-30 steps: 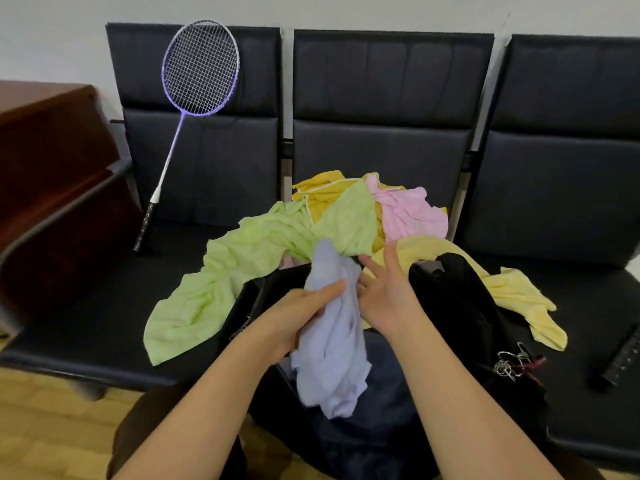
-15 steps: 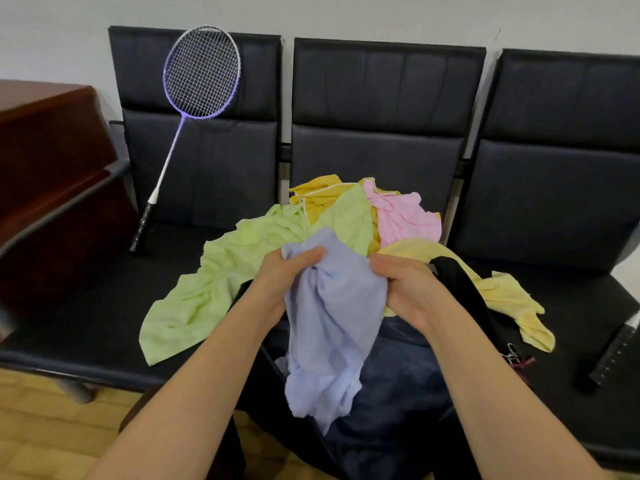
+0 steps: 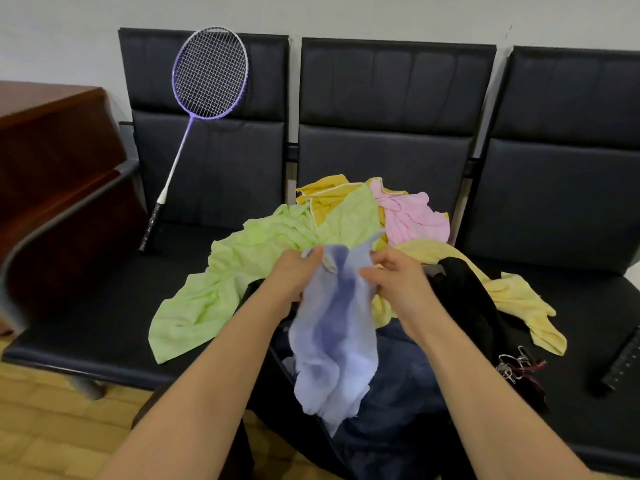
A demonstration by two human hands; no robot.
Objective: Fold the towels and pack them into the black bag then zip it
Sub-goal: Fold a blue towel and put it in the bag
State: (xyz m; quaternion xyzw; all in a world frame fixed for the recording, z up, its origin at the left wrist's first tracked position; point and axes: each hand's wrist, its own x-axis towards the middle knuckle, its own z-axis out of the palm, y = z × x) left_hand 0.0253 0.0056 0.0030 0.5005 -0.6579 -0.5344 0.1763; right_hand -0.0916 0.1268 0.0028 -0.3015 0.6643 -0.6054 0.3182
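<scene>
Black bench seats point(image 3: 104, 327) along a pale wall carry our heap: green towel point(image 3: 242, 271), pink towel point(image 3: 412, 216), yellow towel point(image 3: 512, 299), with the black bag point(image 3: 467, 306) open at the front edge. We hold the blue towel point(image 3: 336, 334) up above the bag, its length hanging crumpled. Our left hand point(image 3: 294, 275) pinches one top corner, our right hand point(image 3: 394, 275) grips the other side; forearms reach forward, hands close together. Best, we judge, to spread the corners apart, shake it flat, then fold.
</scene>
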